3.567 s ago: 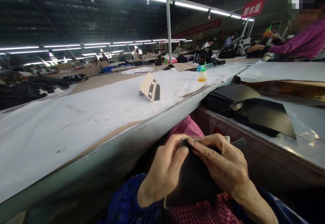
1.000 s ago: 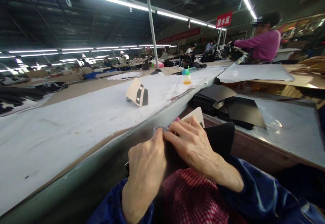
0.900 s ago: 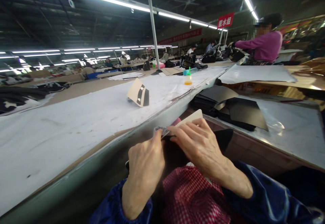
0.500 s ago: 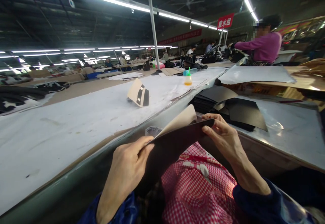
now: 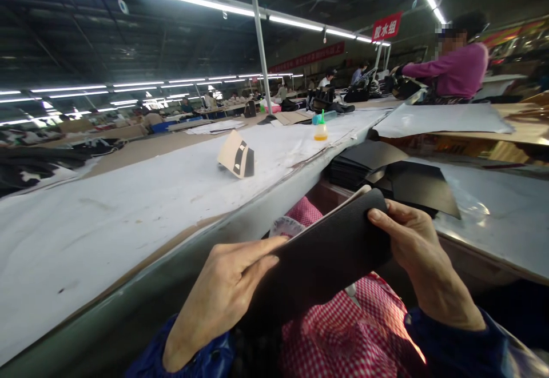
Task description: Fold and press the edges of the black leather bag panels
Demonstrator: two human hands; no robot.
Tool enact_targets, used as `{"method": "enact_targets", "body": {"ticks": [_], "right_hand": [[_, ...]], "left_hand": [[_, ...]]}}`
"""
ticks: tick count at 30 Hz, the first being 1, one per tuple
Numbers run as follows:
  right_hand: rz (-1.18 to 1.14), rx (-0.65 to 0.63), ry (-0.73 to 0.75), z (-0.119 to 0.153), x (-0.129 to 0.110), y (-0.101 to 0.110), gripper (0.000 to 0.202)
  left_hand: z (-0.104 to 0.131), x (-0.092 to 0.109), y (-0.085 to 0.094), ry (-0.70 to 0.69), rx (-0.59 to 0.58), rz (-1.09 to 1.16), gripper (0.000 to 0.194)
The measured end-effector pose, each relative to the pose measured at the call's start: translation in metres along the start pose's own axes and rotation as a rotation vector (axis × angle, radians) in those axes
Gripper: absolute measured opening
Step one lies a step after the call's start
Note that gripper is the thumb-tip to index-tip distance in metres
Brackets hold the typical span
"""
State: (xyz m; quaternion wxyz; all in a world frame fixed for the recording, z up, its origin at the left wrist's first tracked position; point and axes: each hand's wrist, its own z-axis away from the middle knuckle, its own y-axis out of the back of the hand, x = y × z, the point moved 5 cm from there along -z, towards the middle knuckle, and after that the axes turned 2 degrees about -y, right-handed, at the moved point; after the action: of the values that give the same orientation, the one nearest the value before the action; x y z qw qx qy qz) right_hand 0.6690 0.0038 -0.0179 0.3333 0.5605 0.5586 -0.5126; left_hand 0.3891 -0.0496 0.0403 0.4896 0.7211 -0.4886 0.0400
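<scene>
A black leather-like panel (image 5: 326,258) with a pale backing along its top edge is held up in front of the checked apron (image 5: 334,338). My left hand (image 5: 231,281) pinches its left end, thumb on the near face and fingers behind. At the upper right corner, my right hand (image 5: 412,246) grips the same panel between thumb and fingers. The panel is tilted, its right end higher, and it hides part of the apron. On the white-covered table (image 5: 163,195) beyond stands a curved beige piece (image 5: 231,152) with black strips.
Right of my hands lies a stack of black panels (image 5: 424,186) on a lower surface. A small bottle (image 5: 320,129) with a green tip and amber liquid stands on the table near a metal pole (image 5: 261,40). A person in a purple top (image 5: 457,72) works at the back right.
Both hands have moved right with the panel. It has turned so that more of its black face shows and less of the pale backing. The view has shifted slightly.
</scene>
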Motion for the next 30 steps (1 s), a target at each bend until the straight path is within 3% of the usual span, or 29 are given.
{"method": "enact_targets", "body": {"ticks": [10,14,17,21,25,30], "right_hand": [[0.058,0.147,0.123,0.013,-0.013,-0.002,0.025],[0.149,0.193,0.154,0.023,-0.020,-0.006,0.026],[0.182,0.215,0.153,0.030,-0.026,-0.009,0.022],[0.168,0.189,0.140,0.031,-0.029,-0.011,0.019],[0.127,0.130,0.099,0.024,-0.023,-0.008,0.022],[0.197,0.102,0.136,0.026,-0.021,-0.007,0.025]], "left_hand": [[-0.004,-0.004,0.000,0.030,-0.043,-0.017,0.025],[-0.008,-0.003,-0.003,0.010,0.068,-0.176,0.022],[-0.014,0.001,-0.015,-0.034,0.142,-0.190,0.021],[-0.018,0.007,-0.031,-0.092,0.174,-0.076,0.025],[-0.018,0.011,-0.033,-0.127,0.165,-0.001,0.021],[-0.022,0.019,-0.036,-0.149,0.167,-0.105,0.021]]}}
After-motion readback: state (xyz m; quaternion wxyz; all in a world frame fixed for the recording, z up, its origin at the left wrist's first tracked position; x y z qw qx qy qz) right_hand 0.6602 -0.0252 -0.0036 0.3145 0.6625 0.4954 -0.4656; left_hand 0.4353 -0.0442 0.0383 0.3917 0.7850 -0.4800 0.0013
